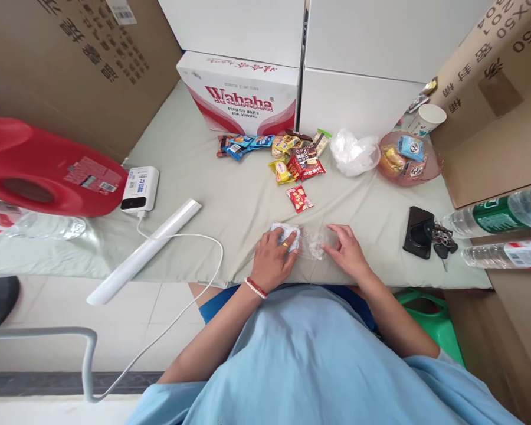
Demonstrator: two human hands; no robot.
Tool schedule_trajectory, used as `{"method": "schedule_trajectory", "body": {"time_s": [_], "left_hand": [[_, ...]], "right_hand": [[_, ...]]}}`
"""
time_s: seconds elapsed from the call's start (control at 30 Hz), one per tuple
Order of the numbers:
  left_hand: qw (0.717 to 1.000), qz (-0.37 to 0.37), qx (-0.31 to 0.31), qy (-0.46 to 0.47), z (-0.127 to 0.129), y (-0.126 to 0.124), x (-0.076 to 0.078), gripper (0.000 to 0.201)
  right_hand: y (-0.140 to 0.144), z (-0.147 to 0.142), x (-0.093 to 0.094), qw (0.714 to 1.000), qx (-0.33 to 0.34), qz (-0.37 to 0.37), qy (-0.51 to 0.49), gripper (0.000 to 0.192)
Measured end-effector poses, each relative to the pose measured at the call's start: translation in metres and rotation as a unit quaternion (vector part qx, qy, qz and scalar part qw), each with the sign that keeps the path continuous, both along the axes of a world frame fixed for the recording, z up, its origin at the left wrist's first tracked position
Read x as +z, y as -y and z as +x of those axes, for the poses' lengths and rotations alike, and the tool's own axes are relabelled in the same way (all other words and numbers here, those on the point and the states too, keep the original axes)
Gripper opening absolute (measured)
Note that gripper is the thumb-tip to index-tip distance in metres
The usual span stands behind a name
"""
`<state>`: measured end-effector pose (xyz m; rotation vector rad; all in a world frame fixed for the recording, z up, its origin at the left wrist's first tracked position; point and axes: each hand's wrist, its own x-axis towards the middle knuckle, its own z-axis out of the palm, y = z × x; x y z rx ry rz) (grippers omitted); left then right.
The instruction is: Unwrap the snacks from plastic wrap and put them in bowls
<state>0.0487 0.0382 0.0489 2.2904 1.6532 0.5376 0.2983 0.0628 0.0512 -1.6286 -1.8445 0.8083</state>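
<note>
My left hand (274, 255) lies over a small pale-blue patterned pack (285, 229) near the table's front edge, with its fingers curled down on it. A ring and a bead bracelet are on this hand and wrist. Just to the right, a crumpled clear plastic wrapper (313, 243) lies against the pack. My right hand (347, 252) is beside that wrapper, thumb and fingers apart. Its thumb tip is at the wrapper's edge; whether it touches I cannot tell. A red snack packet (300, 199) lies beyond both hands.
Several snack packets (287, 159) lie farther back, near a white plastic bag (354, 152) and a pink bowl (410, 177) of snacks. Left are a lamp bar (146, 251), its cable and a white power bank (140, 189). Right are a phone (418, 231), keys (444, 241) and bottles (498, 215).
</note>
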Motion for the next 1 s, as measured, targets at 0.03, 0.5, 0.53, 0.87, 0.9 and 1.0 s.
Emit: {"method": "schedule_trajectory", "body": {"time_s": [0.03, 0.5, 0.53, 0.87, 0.9, 1.0], "left_hand": [[1.0, 0.0, -0.002, -0.007, 0.0, 0.0, 0.001, 0.049], [0.993, 0.047, 0.023, -0.102, 0.029, 0.024, -0.012, 0.049], [0.993, 0.049, 0.025, -0.105, 0.029, 0.024, -0.013, 0.049], [0.989, 0.102, 0.028, -0.101, 0.03, 0.032, -0.025, 0.05], [0.989, 0.109, 0.028, -0.099, 0.031, 0.033, -0.026, 0.049], [0.99, 0.106, 0.003, -0.097, 0.033, 0.033, -0.029, 0.047]], "right_hand": [[-0.005, -0.008, -0.002, 1.0, 0.01, -0.001, 0.001, 0.051], [-0.014, -0.003, -0.002, 0.98, 0.004, -0.01, 0.201, 0.038], [-0.012, -0.008, -0.003, 0.977, 0.013, -0.009, 0.214, 0.036], [-0.004, -0.023, 0.021, 0.994, 0.053, -0.083, 0.037, 0.01], [-0.007, -0.027, 0.025, 0.993, 0.049, -0.105, -0.002, 0.012], [-0.018, -0.046, 0.028, 0.983, 0.044, -0.145, -0.106, 0.014]]}}
